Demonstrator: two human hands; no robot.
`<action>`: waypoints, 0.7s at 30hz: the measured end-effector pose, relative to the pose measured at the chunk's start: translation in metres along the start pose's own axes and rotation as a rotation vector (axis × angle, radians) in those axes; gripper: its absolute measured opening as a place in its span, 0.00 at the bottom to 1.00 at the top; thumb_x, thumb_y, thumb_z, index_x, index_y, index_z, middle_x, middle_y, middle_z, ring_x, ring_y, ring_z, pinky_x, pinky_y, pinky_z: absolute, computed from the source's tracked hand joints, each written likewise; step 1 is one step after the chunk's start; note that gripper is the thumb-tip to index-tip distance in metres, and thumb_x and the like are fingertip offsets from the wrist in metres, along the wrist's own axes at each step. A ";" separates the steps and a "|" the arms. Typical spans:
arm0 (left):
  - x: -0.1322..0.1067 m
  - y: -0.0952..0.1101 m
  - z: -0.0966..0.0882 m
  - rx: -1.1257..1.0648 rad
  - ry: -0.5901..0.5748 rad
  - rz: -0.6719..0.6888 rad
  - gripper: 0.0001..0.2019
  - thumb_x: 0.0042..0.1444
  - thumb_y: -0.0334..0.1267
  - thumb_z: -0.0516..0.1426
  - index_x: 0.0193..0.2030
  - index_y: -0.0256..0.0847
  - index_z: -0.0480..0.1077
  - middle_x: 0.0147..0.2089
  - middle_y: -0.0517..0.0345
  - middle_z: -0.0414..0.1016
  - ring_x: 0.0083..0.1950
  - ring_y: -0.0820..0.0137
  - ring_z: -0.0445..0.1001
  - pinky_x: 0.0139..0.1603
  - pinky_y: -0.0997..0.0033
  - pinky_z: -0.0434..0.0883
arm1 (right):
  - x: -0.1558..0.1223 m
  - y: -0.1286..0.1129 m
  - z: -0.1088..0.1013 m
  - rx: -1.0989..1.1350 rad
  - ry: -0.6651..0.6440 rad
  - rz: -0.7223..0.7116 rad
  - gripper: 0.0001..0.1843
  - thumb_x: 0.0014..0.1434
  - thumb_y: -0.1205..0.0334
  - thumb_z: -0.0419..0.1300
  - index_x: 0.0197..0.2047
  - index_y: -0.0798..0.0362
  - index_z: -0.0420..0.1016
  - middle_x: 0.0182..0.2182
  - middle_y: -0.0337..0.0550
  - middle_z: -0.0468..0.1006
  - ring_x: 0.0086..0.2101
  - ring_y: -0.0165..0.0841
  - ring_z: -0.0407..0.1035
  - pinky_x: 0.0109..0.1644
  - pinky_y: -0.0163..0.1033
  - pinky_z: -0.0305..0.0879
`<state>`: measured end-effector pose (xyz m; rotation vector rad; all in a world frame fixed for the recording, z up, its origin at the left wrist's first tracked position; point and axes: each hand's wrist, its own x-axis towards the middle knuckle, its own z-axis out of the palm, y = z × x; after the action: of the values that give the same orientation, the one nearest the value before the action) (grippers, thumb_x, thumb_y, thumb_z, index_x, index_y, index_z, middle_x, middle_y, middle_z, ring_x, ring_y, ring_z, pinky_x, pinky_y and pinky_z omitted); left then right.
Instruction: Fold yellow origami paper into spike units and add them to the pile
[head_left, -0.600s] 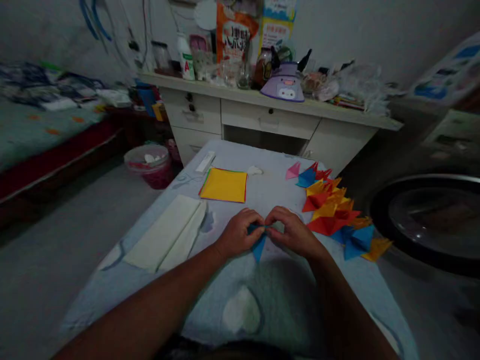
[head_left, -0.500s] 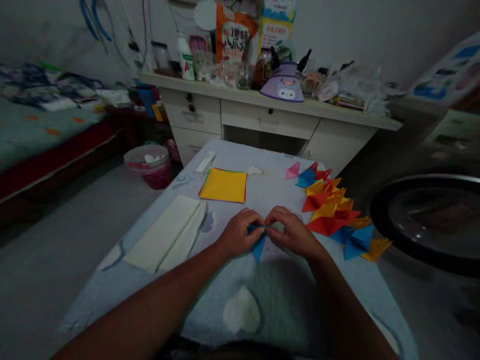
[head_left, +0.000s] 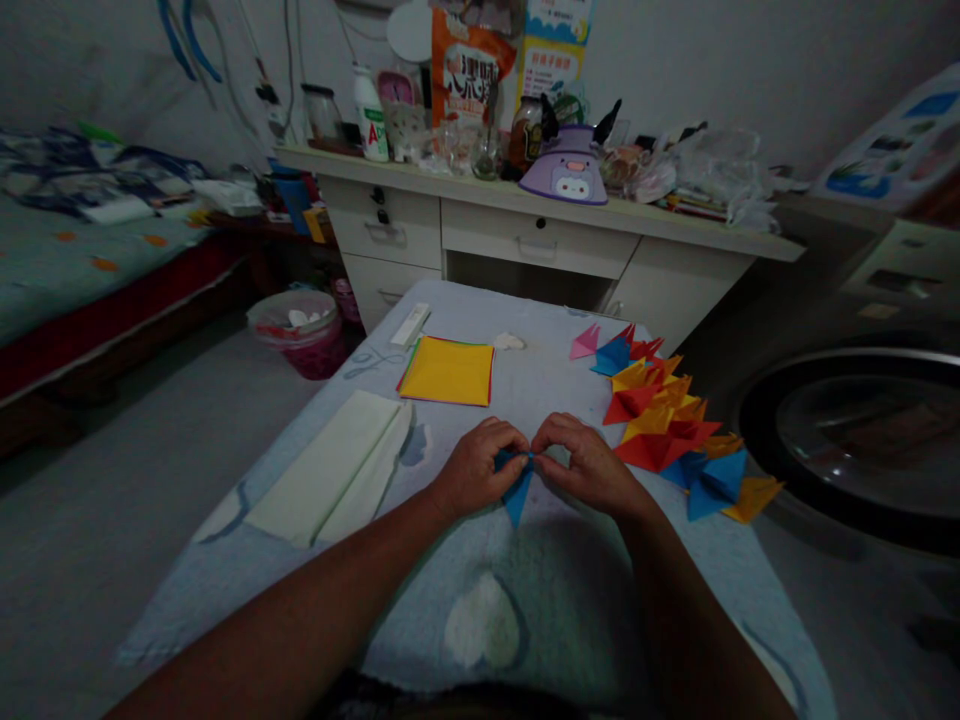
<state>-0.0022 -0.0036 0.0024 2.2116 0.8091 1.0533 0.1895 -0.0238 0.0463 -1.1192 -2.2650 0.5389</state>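
Note:
Between my hands, over the middle of the cloth-covered table (head_left: pixel 555 600), is a piece of folded blue origami paper (head_left: pixel 517 497) with a point hanging toward me. My left hand (head_left: pixel 484 462) pinches its upper left part between thumb and fingers. The fingertips of my right hand (head_left: pixel 583 462) are closed on its upper right corner, almost touching the left fingertips. Fingers hide much of the paper's upper edge. Beyond my left hand lies a stack of square paper (head_left: pixel 448 371), yellow on top. Folded paper cranes (head_left: pixel 660 420) in red, orange, blue and pink line the table's right side.
A folded pale paper or cloth sheet (head_left: pixel 330 465) lies at the left, with a small white box (head_left: pixel 411 325) farther back. A white scrap (head_left: pixel 510 341) sits behind the stack. Past the table stand a cluttered white desk (head_left: pixel 540 225), a pink bin (head_left: pixel 300 330) and a washing machine (head_left: pixel 855 430).
Both hands stay almost in place, still pinching the blue paper. The right fingertips have shifted very slightly at its corner.

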 end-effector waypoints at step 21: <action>0.000 0.000 0.002 0.021 0.002 0.022 0.02 0.56 0.31 0.56 0.34 0.40 0.69 0.32 0.58 0.72 0.37 0.68 0.68 0.40 0.68 0.65 | 0.002 -0.003 0.002 0.017 -0.025 0.099 0.05 0.59 0.70 0.57 0.33 0.54 0.73 0.30 0.40 0.74 0.33 0.31 0.67 0.41 0.36 0.59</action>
<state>-0.0012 -0.0038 0.0012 2.2415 0.8021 1.0627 0.1852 -0.0238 0.0468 -1.2276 -2.2314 0.6136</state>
